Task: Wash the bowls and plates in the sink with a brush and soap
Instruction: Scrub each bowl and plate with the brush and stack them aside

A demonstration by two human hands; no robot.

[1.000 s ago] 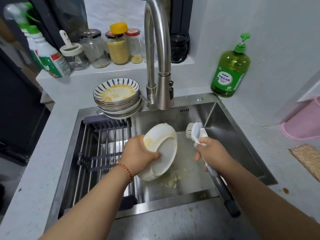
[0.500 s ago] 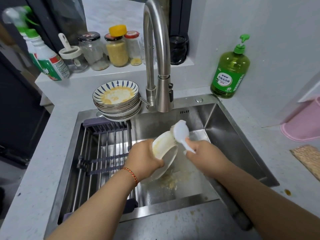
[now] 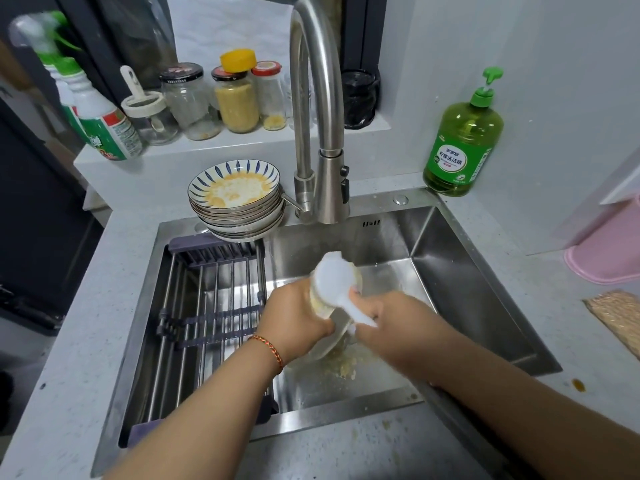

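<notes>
The left hand (image 3: 298, 317) is gripping a tilted white bowl (image 3: 327, 336) over the steel sink (image 3: 467, 306) while the right hand (image 3: 388, 323) is clutching the brush (image 3: 334, 280) scrubbing it, so the soiled bowl is risking slipping, amid a speckled grey worktop (image 3: 86, 341) with soap bottle (image 3: 462, 147) rightward.
</notes>
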